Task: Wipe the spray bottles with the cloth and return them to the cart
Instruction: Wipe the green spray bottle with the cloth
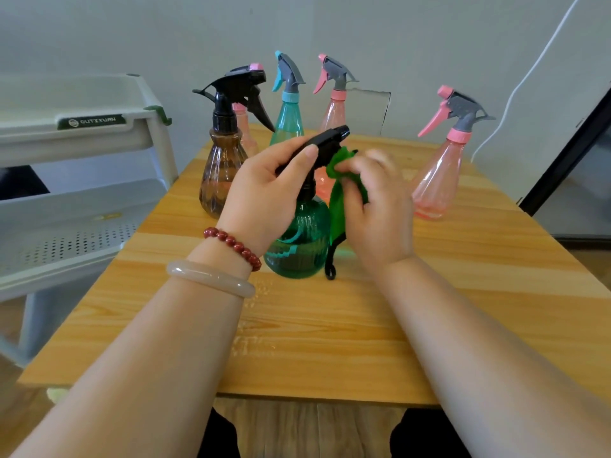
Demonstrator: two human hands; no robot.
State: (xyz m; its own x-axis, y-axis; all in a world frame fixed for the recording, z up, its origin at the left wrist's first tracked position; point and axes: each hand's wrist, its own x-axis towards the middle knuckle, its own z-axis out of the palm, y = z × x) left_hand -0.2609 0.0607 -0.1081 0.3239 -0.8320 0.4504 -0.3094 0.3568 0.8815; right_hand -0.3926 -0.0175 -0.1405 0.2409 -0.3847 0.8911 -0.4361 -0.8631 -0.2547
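A round green spray bottle (299,244) with a black trigger head stands on the wooden table (330,342) in front of me. My left hand (264,193) grips its black head. My right hand (373,206) pinches a green cloth (339,209) against the right side of the head and neck. Behind stand a brown bottle (221,170) with a black head, a teal bottle (287,117), a pink bottle (334,114), and another pink bottle (436,180) at the right. One more pink bottle (246,127) is mostly hidden behind the brown one.
A pale grey tiered cart (82,133) stands left of the table, its perforated middle shelf (66,239) level with the tabletop. A white cable (529,77) runs down the wall at the right. A dark frame (568,153) leans by the table's right edge.
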